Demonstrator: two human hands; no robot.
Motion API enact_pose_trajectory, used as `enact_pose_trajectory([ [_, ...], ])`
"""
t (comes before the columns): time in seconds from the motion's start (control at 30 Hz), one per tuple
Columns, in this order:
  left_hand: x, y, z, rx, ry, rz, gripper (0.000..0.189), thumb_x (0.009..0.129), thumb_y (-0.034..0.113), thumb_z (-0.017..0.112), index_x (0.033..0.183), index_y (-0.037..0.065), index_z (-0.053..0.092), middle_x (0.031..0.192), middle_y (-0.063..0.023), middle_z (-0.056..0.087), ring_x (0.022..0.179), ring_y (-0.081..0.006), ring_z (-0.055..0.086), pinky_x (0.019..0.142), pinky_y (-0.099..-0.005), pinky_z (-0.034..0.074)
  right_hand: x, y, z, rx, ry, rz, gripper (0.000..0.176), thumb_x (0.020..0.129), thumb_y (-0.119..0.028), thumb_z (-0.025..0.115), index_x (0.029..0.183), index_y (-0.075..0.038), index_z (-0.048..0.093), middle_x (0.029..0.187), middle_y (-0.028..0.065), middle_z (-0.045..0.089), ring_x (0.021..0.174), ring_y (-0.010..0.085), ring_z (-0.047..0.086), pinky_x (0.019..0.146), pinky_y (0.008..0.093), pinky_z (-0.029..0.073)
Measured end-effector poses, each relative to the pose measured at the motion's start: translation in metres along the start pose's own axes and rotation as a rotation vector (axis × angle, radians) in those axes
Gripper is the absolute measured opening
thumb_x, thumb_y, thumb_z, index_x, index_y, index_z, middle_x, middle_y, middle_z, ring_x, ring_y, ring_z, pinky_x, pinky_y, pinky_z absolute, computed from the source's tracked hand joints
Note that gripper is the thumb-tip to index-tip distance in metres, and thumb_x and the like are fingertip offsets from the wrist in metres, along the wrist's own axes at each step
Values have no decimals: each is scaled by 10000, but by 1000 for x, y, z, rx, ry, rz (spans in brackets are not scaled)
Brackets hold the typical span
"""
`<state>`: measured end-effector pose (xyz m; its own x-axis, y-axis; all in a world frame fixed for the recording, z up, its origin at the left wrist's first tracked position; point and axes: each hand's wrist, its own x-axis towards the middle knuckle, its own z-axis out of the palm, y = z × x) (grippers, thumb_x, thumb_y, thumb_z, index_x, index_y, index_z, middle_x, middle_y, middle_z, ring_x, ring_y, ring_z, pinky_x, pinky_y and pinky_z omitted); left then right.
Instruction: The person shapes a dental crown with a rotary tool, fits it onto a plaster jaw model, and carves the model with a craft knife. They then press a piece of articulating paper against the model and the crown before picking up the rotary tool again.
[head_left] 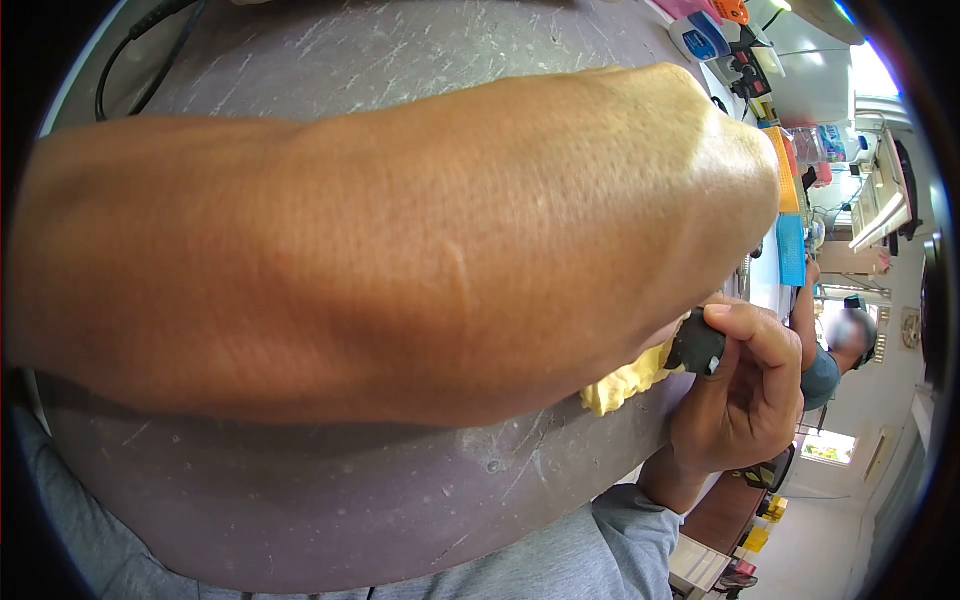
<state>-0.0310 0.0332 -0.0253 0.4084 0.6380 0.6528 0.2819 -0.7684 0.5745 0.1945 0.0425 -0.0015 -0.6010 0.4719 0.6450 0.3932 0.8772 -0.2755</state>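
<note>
My bare left forearm (420, 270) stretches from the left edge across most of the view. It ends at the bent back of my left hand (725, 165), whose fingers are mostly hidden behind it. At lower right, my right hand (745, 390) pinches a dark grey, flat piece (694, 345) with a small white spot, thumb and fingers closed on it. The piece overlaps a lumpy, pale yellow mass (625, 386), partly covered by my left arm. Scratched grey worktop (330, 500) shows beneath.
A black cable (115, 70) curves at the upper left. A white tub with a blue label (700, 38), an orange basket (783, 165) and a blue basket (791, 250) stand at the right. Another person (822, 375) is farther off.
</note>
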Motion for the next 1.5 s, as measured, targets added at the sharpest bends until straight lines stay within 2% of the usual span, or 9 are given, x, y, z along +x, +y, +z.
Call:
enact_pose_trajectory([
  [0.4,1,-6,0,-14,21,72,243,741,13,703,961,5,599,859,-141,626,799,-305,634,715,-385,506,0,9,0,34,21,-23,40,902,54,654,938,72,651,829,194,719,758,242,722,681,281,566],
  [0.57,6,-8,-6,-43,69,207,261,736,9,707,971,7,595,871,-138,624,808,-303,631,722,-383,505,-1,12,2,337,165,109,46,950,8,605,971,49,596,969,235,682,848,292,718,738,308,590],
  [0.67,9,-3,-9,-60,80,244,268,734,8,709,975,8,593,875,-136,623,811,-302,631,724,-382,505,-1,17,-2,153,195,-30,34,963,-14,587,965,19,579,1010,246,662,894,315,714,765,320,594],
  [0.73,9,12,-17,162,-71,-110,324,701,-48,678,1005,-3,574,891,-128,623,808,-289,640,728,-368,518,-6,9,-2,220,215,2,68,915,-27,643,934,4,585,1015,272,673,916,339,714,806,358,592],
  [0.87,4,11,-24,76,-98,-153,287,737,-84,662,1001,-15,571,934,-110,636,837,-232,654,740,-334,542,-5,-3,-4,284,16,36,145,799,-14,707,867,12,582,1037,331,682,988,372,704,865,418,575],
  [1.07,2,2,-27,-67,-92,-220,211,821,-83,660,1004,-32,569,936,-85,650,915,-149,654,821,-289,568,6,11,3,485,-57,138,49,946,-7,574,937,41,572,1064,325,680,1028,315,696,883,379,559],
  [1.17,-3,-3,-22,-79,-30,-211,225,843,-12,684,1034,-21,567,876,-79,628,840,-140,636,732,-291,550,5,12,0,425,-101,143,77,975,-32,553,960,42,568,1046,311,689,1021,303,698,885,379,558],
  [1.23,-8,-9,-16,158,268,108,117,794,28,699,867,-13,616,822,-177,646,828,-340,649,746,-418,504,5,11,3,439,-75,144,85,971,-41,568,952,41,568,1032,307,693,1006,309,703,880,380,559],
  [1.5,-10,-4,-22,77,200,77,114,790,26,701,846,-19,613,816,-188,649,813,-351,654,743,-423,505,4,11,3,356,-76,59,148,974,-98,600,927,37,560,982,303,698,958,329,716,865,381,557],
])
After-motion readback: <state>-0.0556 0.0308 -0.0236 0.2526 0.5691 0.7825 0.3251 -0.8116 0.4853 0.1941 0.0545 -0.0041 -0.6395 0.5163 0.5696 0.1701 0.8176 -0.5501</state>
